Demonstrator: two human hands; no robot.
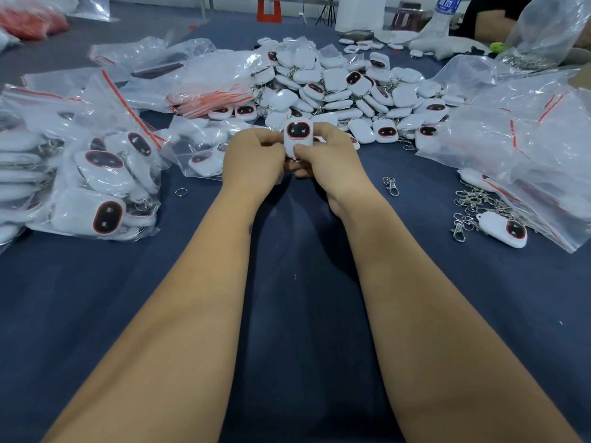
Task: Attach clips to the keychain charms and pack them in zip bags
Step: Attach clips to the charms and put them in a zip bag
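A white keychain charm [298, 133] with a dark red-rimmed face stands upright between my two hands over the blue cloth. My left hand [254, 164] pinches its left side and my right hand [326, 155] grips its right side and lower end. A bit of metal shows under the charm; what it is cannot be made out. A large heap of loose charms [345, 87] lies just behind my hands. A spare clip [392, 185] lies to the right and a split ring [181, 192] to the left.
Filled zip bags [96, 187] are stacked at the left, and flat zip bags [211, 97] with red seals lie behind them. More plastic bags [518, 135], a bunch of clips [470, 206] and one charm [505, 230] sit at the right. Another person's arm [492, 25] is at the far right.
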